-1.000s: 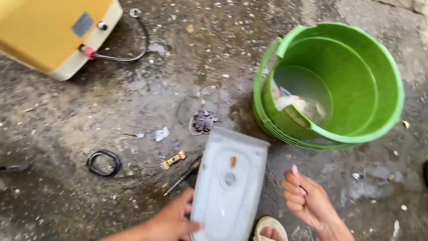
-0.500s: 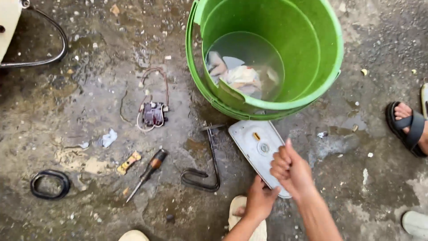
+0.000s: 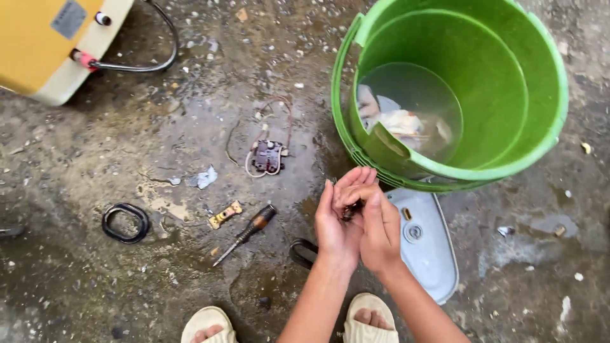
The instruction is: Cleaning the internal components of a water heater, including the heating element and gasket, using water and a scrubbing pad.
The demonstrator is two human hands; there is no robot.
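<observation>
Small dark part (image 3: 351, 208), pinched between left hand (image 3: 337, 219) and right hand (image 3: 376, 230), both closed on it, above the wet concrete floor (image 3: 159, 159). Likely slippery: it could drop beside the pale grey oval metal plate (image 3: 432, 254) or toward the green plastic bucket (image 3: 546, 133) of water.

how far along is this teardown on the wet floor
Apart already: a grey cover plate, a small wired part, a black ring and a screwdriver lie loose. In hand: left hand and right hand cup something small and dark. Left: the yellow unit sits aside, untouched.
</observation>
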